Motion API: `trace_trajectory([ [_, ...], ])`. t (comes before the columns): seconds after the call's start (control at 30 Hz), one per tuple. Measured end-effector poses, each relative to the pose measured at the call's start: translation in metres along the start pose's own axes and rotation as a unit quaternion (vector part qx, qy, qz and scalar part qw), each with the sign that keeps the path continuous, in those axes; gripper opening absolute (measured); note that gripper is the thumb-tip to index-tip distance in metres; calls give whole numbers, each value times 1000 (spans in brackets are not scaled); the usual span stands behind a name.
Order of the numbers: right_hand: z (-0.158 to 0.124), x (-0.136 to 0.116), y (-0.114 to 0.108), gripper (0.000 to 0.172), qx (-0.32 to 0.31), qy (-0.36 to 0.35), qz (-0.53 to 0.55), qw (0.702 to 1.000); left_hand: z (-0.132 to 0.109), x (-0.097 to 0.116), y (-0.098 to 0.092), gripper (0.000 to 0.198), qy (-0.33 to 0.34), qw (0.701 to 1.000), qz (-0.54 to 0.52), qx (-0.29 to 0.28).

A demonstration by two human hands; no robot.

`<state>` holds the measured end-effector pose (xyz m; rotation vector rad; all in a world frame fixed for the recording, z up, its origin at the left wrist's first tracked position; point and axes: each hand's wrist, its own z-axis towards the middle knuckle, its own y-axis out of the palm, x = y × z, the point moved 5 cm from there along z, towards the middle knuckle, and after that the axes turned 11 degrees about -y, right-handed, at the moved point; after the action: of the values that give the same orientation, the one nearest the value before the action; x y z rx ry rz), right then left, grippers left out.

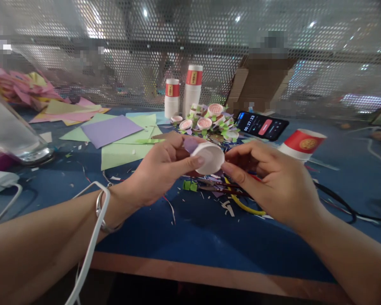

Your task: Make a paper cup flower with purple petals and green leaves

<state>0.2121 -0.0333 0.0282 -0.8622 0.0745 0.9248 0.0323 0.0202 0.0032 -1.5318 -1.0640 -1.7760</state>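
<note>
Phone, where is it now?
In the head view, the phone lies right of centre, beyond the right hand, between the disc pile and lone cup.

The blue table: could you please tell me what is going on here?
A person's left hand holds a small round white piece, with purple paper showing at its left side. The right hand is at the piece's right edge. Behind the hands, on the table, lies a pile of round pieces with green scraps, near stacked cups and a phone.

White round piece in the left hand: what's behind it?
A purple paper scrap shows past the upper-left rim of the white round piece, by the left hand. The area straight behind is covered.
</note>
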Motion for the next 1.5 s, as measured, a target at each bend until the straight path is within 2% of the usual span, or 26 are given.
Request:
trace_trajectory([
  [0.1, 1, 3, 8, 15, -43, 34, 51, 997, 2, 1, -7, 35, -15, 999, -15, 41],
  [0.2, 1, 5, 12, 15, -64, 46, 80, 994, 3, 1, -7, 40, -23, 999, -25, 41],
  [0.4, -1, 7, 14, 18, -74, 50, 77, 993, 3, -5, -1, 40, -27, 998, -44, 23],
  [0.73, 1, 3, 12, 18, -65, 67, 86, 992, 2, -2, -10, 35, -27, 996, -50, 67],
  [1.0, -2, 8, 15, 19, -83, 87, 94, 988, 4, -10, 1, 41, -42, 994, -87, 41],
  [1.23, 0, 6, 14, 18, -70, 91, 103, 988, 4, -7, -5, 32, -46, 989, -120, 66],
  [1.4, 0, 7, 15, 16, -78, 93, 107, 987, 4, -12, 2, 26, -90, 986, -138, 33],
  [1.5, 0, 5, 14, 17, -80, 94, 106, 987, 4, -12, 3, 24, -99, 985, -139, 34],
])
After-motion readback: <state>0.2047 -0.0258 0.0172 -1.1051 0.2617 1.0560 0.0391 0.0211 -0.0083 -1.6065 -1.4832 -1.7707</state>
